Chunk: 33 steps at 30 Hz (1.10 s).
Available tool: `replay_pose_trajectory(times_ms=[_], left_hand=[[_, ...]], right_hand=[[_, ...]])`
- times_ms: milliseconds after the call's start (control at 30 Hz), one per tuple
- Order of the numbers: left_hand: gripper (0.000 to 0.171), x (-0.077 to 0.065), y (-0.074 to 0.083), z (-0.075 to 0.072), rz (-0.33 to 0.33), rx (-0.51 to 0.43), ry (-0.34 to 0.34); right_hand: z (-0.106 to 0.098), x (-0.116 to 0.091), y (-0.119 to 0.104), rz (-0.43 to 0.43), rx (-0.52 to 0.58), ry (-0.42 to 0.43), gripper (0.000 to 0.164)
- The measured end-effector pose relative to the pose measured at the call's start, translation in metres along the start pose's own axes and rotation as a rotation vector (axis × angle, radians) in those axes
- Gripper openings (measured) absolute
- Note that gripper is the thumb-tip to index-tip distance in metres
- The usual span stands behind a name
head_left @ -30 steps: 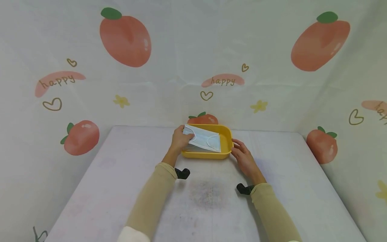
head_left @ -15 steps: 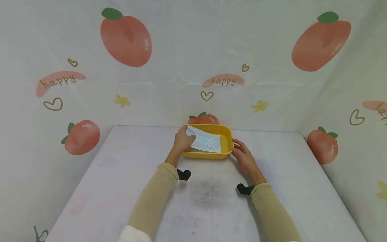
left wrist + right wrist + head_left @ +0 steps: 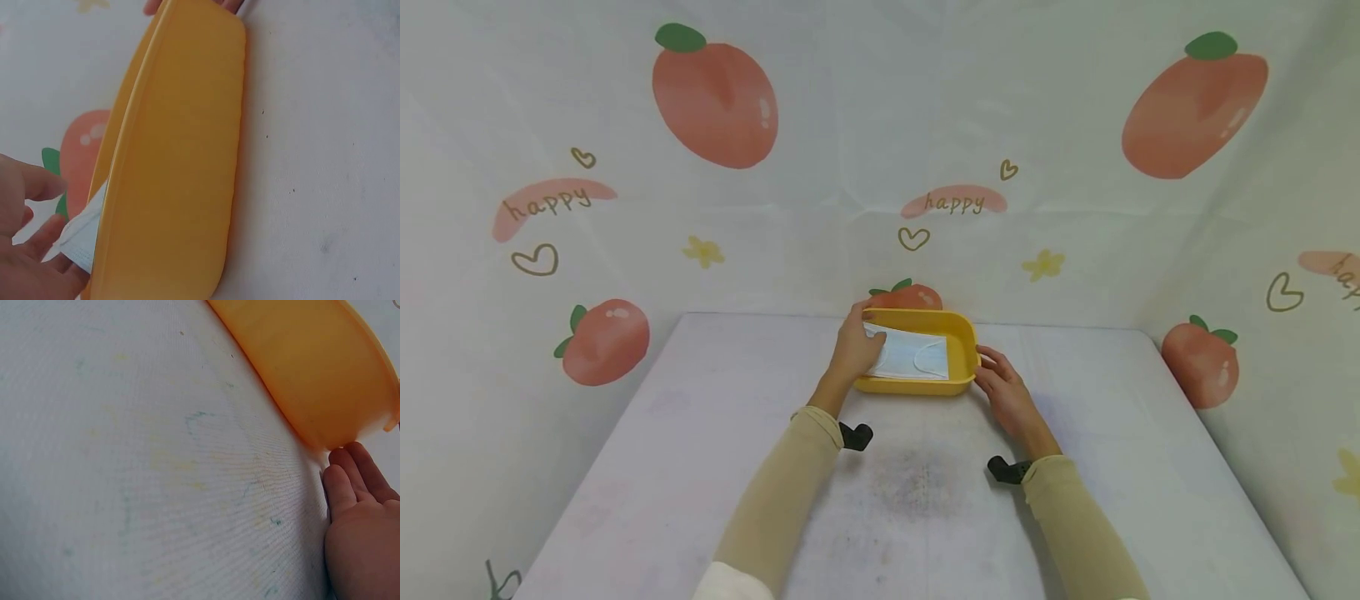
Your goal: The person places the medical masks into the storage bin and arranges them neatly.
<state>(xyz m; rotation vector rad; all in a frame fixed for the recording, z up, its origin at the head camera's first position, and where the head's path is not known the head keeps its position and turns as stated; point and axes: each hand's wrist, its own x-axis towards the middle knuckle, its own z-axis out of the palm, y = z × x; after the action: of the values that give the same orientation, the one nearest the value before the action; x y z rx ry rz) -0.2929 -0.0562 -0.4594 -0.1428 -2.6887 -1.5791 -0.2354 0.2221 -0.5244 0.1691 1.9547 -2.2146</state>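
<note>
A light blue face mask (image 3: pixel 910 356) with white ear loops lies in a shallow yellow tray (image 3: pixel 962 342) at the far part of the table. My left hand (image 3: pixel 856 346) is at the tray's left end, its thumb over the mask. In the left wrist view, that thumb (image 3: pixel 44 182) stands apart from the fingers, and a corner of the mask (image 3: pixel 81 237) pokes past the rim over them. My right hand (image 3: pixel 1006 396) rests at the tray's right end. Its fairly straight fingertips (image 3: pixel 353 453) meet the outer wall in the right wrist view.
The pale table (image 3: pixel 925 517) carries faint smudges. Behind the tray hangs a white cloth (image 3: pixel 820 167) printed with peaches, hearts and flowers. Black wrist cameras (image 3: pixel 856 436) sit below the hands.
The mask's raised left side has come down, and it now lies flatter in the tray. My left hand has shifted slightly right and its thumb has parted from the fingers. My right hand stays put.
</note>
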Motion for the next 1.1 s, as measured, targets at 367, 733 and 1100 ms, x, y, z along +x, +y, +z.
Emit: replay_pose_trajectory(times_ms=[367, 733, 1100], left_hand=[[0.059, -0.001, -0.003, -0.002, 0.092, 0.058, 0.032], [0.058, -0.001, -0.006, -0.013, 0.128, 0.158, 0.050], [0.056, -0.005, 0.004, -0.037, 0.178, 0.250, 0.082]], right_hand=[[-0.002, 0.001, 0.001, 0.008, -0.002, 0.010, 0.051], [-0.005, 0.004, 0.001, -0.021, 0.006, -0.005, 0.053], [-0.009, 0.002, -0.008, -0.014, -0.069, 0.017, 0.060]])
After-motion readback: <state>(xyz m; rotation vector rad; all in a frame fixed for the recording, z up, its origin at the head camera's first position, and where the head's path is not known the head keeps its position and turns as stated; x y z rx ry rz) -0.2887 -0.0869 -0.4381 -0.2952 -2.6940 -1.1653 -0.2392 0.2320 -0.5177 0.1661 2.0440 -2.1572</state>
